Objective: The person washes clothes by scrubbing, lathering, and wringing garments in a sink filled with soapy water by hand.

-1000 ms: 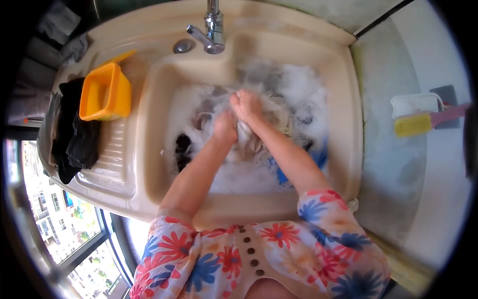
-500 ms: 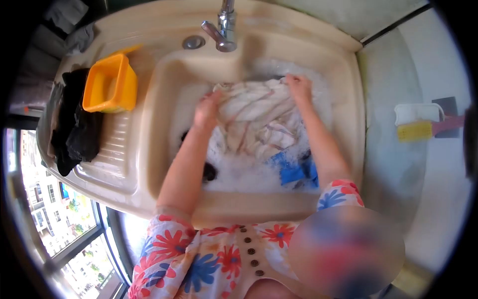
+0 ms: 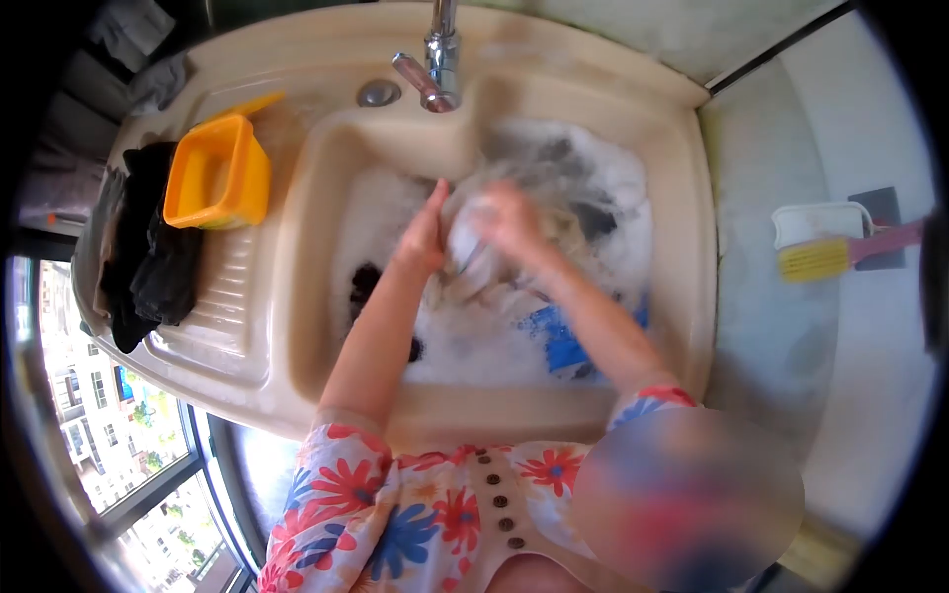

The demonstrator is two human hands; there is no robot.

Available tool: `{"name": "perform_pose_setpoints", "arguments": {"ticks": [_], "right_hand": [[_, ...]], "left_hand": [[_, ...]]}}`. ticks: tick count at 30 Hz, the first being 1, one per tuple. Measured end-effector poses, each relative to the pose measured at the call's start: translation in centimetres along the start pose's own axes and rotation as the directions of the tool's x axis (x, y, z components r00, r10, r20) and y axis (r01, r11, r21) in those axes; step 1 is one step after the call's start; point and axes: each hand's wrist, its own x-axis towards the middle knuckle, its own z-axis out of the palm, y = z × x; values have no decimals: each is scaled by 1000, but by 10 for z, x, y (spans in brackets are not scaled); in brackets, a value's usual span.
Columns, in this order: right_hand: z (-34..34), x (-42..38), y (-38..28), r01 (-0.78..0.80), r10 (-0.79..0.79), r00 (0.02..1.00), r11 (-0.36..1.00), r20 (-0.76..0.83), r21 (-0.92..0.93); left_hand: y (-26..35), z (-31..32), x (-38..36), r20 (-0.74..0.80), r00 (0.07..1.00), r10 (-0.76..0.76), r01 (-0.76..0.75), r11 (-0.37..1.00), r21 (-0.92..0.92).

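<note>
In the soapy basin, a pale striped cloth (image 3: 484,282) lies bunched up, partly under suds. My left hand (image 3: 425,235) is at its left edge, fingers pointing up and pressed together against the cloth. Just to the right, my right hand (image 3: 506,219) is closed on a bunch of the same cloth, blurred by motion. A blue cloth (image 3: 565,341) shows below my right forearm. Dark items (image 3: 366,285) poke through the foam beside my left forearm.
The chrome faucet (image 3: 442,59) stands at the basin's back. An orange plastic container (image 3: 217,173) and dark clothes (image 3: 163,272) sit on the ribbed drainboard at left. A yellow-bristled brush (image 3: 816,259) hangs at right.
My right hand has moved left, close to my left hand. The cloth, spread between both hands before, is now bunched, and the water behind it is stirred up.
</note>
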Motion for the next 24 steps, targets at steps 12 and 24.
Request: {"name": "perform_pose_setpoints", "arguments": {"ticks": [12, 24], "right_hand": [[35, -14, -46, -50, 39, 995, 992, -94, -118], [-72, 38, 96, -574, 551, 819, 779, -162, -254]], "left_hand": [[-54, -88, 76, 268, 866, 421, -498, 777, 385], [3, -56, 43, -171, 865, 471, -365, 827, 427]]}}
